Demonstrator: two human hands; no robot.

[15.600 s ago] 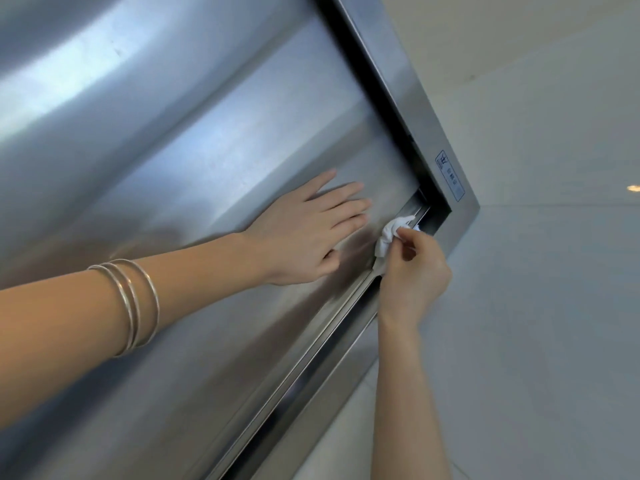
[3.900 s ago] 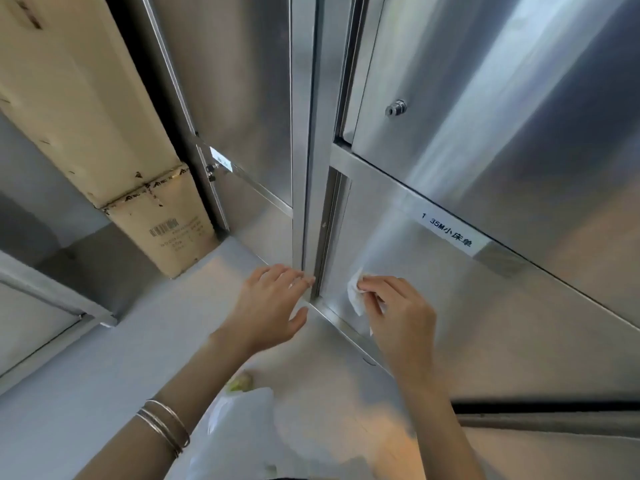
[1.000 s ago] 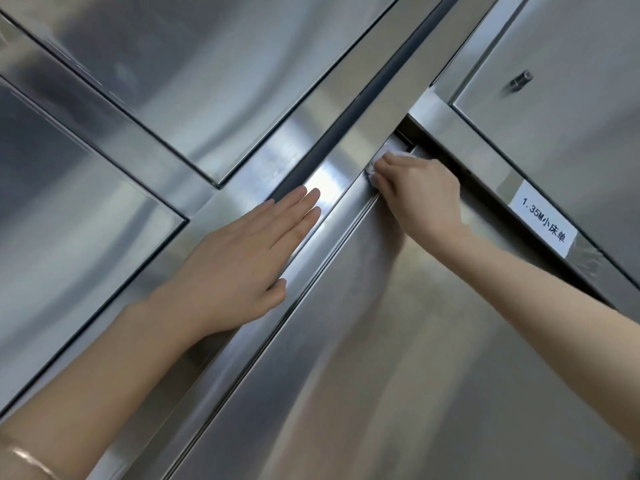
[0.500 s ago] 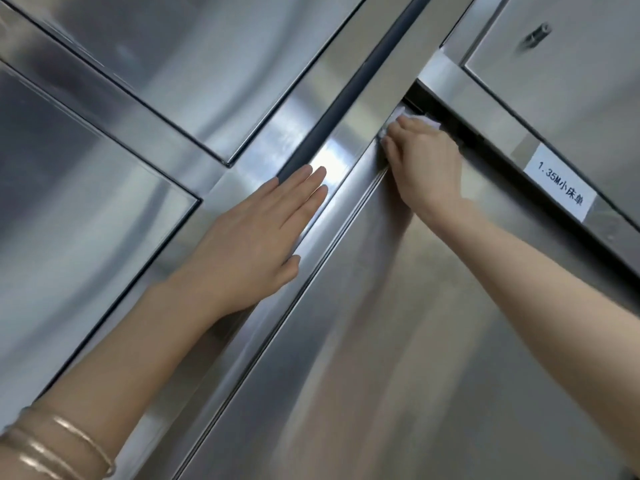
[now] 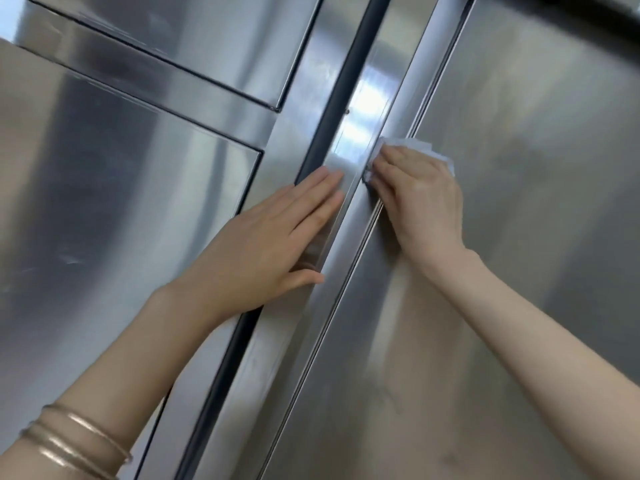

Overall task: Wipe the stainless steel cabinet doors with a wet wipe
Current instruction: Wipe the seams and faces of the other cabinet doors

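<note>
A large stainless steel cabinet door [image 5: 502, 271] fills the right of the view. My right hand [image 5: 419, 206] presses a white wet wipe [image 5: 412, 146] against that door's left edge, and the wipe shows above and beside the fingers. My left hand [image 5: 266, 247] lies flat with its fingers together on the steel frame strip [image 5: 367, 109] between the doors, just left of my right hand. It holds nothing. Thin metal bangles [image 5: 72, 441] circle my left wrist.
A dark rubber seal [image 5: 332, 95] runs along the frame strip. Left of it are two more steel door panels, a lower one [image 5: 104, 202] and an upper one [image 5: 207, 36], split by a horizontal rail.
My right hand has slid the wipe down the door's left edge from the top corner. The white label and the upper right door have left the view. My left hand stays on the frame.
</note>
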